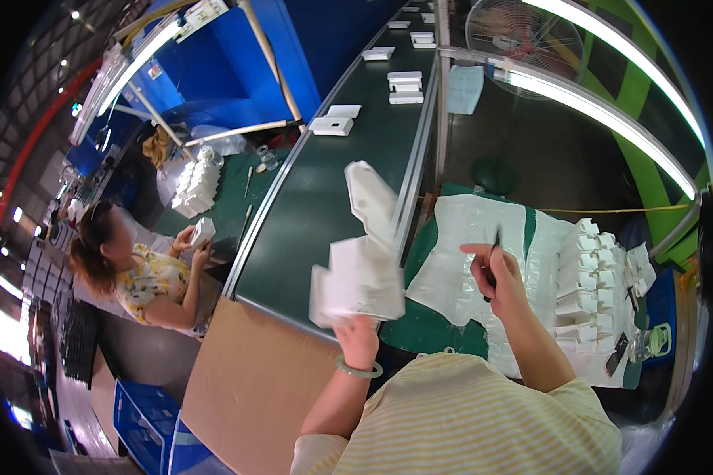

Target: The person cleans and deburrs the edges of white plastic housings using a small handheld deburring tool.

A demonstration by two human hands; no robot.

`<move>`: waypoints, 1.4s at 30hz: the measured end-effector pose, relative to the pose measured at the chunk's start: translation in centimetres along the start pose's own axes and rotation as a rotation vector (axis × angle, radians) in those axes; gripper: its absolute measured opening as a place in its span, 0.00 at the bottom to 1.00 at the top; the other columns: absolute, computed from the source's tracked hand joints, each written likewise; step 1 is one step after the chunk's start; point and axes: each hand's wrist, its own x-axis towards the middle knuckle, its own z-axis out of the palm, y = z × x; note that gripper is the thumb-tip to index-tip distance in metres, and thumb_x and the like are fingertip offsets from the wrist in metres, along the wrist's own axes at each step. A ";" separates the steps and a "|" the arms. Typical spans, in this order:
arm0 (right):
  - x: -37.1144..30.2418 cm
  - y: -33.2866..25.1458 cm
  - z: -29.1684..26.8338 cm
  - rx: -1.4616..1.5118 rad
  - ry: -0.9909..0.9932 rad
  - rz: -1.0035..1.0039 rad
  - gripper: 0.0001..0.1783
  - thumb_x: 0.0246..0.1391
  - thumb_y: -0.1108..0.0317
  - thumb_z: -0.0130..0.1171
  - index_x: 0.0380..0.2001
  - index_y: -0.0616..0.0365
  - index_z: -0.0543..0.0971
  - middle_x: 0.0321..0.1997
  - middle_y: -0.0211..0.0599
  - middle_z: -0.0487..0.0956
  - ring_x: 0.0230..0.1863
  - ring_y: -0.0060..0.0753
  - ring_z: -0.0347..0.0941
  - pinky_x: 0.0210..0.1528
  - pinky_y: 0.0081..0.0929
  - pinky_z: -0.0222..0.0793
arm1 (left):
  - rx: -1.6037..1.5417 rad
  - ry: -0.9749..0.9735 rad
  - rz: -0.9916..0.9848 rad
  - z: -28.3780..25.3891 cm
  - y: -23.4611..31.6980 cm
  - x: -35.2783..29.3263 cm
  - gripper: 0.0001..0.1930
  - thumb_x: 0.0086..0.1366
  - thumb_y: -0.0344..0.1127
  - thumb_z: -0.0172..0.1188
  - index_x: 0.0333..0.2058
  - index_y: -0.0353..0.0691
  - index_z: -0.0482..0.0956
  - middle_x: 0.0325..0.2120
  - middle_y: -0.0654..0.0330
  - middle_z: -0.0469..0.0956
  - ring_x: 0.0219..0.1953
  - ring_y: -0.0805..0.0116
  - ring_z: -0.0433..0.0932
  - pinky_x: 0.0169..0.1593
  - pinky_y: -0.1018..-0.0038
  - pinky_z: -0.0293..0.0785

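Observation:
My left hand [358, 342], with a pale bangle at its wrist, grips white box-shaped parts [364, 277] over the near end of the green conveyor belt [281, 269]. Motion smears these parts. A longer white piece [372, 202] with an angled end rises above them, and I cannot tell whether it is joined to them. My right hand [499, 277] is closed round a thin dark pen-like tool [493, 269], its index finger stretched out to the left. Below that hand, white plastic sheeting [459, 261] covers part of the green worktop [432, 336].
Stacked white parts [582, 285] line the worktop's right side, near a dark flat rectangular object [616, 354] and a clear container [650, 342]. More white parts [333, 125] sit along the belt. Across it, a co-worker [158, 277] handles a white part. Cardboard [253, 380] lies left of me.

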 end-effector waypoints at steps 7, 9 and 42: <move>0.0 4.6 -3.8 0.579 0.393 0.359 0.18 0.62 0.53 0.51 0.37 0.59 0.77 0.22 0.20 0.70 0.10 0.10 0.50 0.13 0.14 0.43 | 1.030 0.043 0.920 -3.5 0.6 1.6 0.30 0.48 0.42 0.71 0.49 0.39 0.71 0.53 0.52 0.65 0.55 0.46 0.63 0.56 0.52 0.63; -0.1 4.9 -4.2 0.563 0.414 0.373 0.17 0.62 0.55 0.51 0.37 0.59 0.77 0.22 0.20 0.70 0.10 0.10 0.51 0.13 0.14 0.43 | 1.314 -0.094 0.674 -5.2 -0.3 1.6 0.29 0.43 0.36 0.71 0.47 0.41 0.73 0.53 0.52 0.68 0.57 0.49 0.63 0.57 0.54 0.61; -1.3 -4.2 3.3 -0.972 -0.094 -0.296 0.14 0.51 0.55 0.63 0.36 0.51 0.83 0.25 0.31 0.79 0.20 0.33 0.74 0.20 0.27 0.64 | -0.862 -0.203 -0.413 -2.2 -4.9 -1.1 0.45 0.54 0.73 0.48 0.65 0.52 0.55 0.62 0.67 0.61 0.62 0.62 0.61 0.63 0.56 0.61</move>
